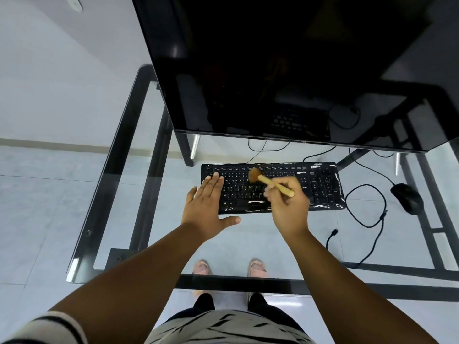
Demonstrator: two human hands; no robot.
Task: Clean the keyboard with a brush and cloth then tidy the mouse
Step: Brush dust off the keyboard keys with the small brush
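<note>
A black keyboard (320,187) lies on a glass desk (119,155) below a dark monitor. My right hand (288,207) grips a wooden-handled brush (268,181), whose brown bristles touch the upper middle keys. My left hand (208,207) lies flat with fingers spread on the keyboard's left end, thumb on the glass in front. A black mouse (407,198) sits to the right of the keyboard, its cable looping loosely over the glass. No cloth is in view.
The large black monitor (285,70) overhangs the back of the desk, just behind the keyboard. A loose cable with a free plug (334,232) lies right of my right forearm. My feet show through the glass below.
</note>
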